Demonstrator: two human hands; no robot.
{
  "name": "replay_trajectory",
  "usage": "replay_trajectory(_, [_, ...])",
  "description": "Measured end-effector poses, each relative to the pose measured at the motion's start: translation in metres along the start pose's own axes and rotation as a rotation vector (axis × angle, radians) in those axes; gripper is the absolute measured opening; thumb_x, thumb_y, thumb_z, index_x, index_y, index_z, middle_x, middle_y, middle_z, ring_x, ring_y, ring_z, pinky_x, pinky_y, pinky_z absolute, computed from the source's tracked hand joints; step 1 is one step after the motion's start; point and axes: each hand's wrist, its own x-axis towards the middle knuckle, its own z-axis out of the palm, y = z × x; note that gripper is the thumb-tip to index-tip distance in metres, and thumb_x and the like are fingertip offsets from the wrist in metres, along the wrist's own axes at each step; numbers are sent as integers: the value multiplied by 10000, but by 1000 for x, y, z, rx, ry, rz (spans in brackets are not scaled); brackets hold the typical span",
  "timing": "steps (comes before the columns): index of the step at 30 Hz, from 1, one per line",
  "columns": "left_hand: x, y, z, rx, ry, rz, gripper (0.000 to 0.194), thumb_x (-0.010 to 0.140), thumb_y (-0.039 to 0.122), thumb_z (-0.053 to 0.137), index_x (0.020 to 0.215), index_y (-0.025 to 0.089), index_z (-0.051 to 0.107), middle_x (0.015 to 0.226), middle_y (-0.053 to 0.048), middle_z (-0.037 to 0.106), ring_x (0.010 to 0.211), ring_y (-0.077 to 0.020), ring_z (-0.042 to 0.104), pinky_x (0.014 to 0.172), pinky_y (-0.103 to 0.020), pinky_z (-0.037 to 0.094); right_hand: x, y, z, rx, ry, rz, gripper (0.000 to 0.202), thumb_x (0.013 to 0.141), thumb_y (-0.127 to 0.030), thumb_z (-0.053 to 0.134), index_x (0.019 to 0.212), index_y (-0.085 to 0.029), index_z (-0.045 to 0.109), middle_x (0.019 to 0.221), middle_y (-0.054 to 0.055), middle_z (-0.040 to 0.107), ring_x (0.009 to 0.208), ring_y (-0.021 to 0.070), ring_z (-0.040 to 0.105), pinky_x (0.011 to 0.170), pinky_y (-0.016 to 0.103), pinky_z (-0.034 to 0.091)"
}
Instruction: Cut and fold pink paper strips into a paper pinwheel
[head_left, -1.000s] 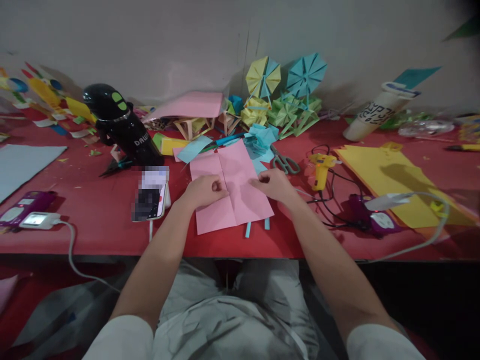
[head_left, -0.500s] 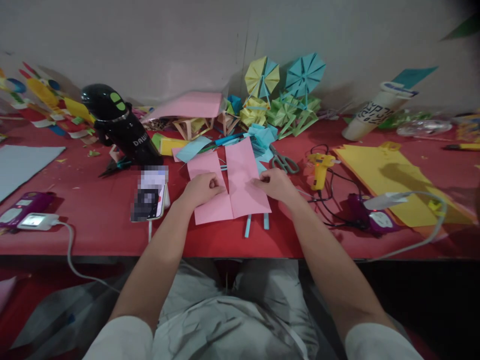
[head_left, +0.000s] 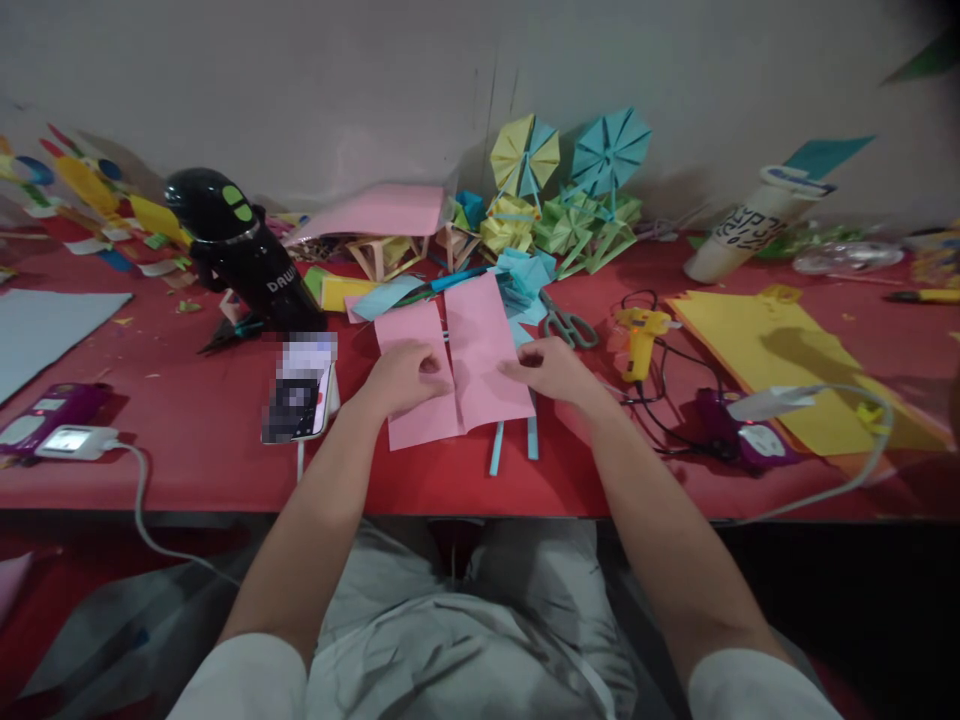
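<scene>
Two pink paper pieces stand side by side before me on the red table, a narrow gap between them at the top. My left hand (head_left: 403,378) is closed with its fingertips on the left pink paper piece (head_left: 420,425). My right hand (head_left: 553,370) pinches the right edge of the right pink paper piece (head_left: 484,350). Near their lower edges the two pieces meet or slightly overlap; whether they are joined there I cannot tell. Light blue paper strips (head_left: 496,450) stick out from beneath the right piece.
Behind the papers lie scissors (head_left: 568,325) and folded paper models (head_left: 577,225). To the right are a yellow glue gun (head_left: 641,340), its cord, and yellow sheets (head_left: 810,380). A phone (head_left: 300,390) and a black bottle (head_left: 247,250) stand on the left.
The right pink piece has shifted slightly left with my right hand, narrowing the gap to the left piece. My left hand has barely moved.
</scene>
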Motion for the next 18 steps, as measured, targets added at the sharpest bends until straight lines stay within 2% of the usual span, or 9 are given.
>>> replay_trajectory(4, [0,1,2,-15,12,-81,222,749,385,699,747,198,580,855,-41,643,772,-176,568,676,-306,420,1,1,2,-12,8,0,452,764,-513,592,521,-204,368,526,-32,322,559,104,284,533,300,208])
replay_trajectory(8, [-3,4,1,-29,-55,-101,174,820,373,608,772,207,585,790,-28,635,702,-161,545,601,-293,372,2,1,4,-49,48,5,469,778,-536,578,520,-206,368,527,-31,303,557,107,279,530,303,208])
replay_trajectory(11, [-5,4,1,-40,-79,-97,159,792,368,636,795,215,594,807,-23,641,714,-159,550,604,-288,370,1,1,4,-47,41,11,453,769,-540,589,531,-202,404,528,-28,342,558,109,301,530,301,220])
replay_trajectory(18, [-2,0,3,-85,-84,-143,187,749,376,685,802,217,602,807,-17,631,711,-153,547,603,-281,363,2,4,3,-66,21,13,395,767,-432,604,513,-198,409,513,-30,366,544,105,318,540,301,241])
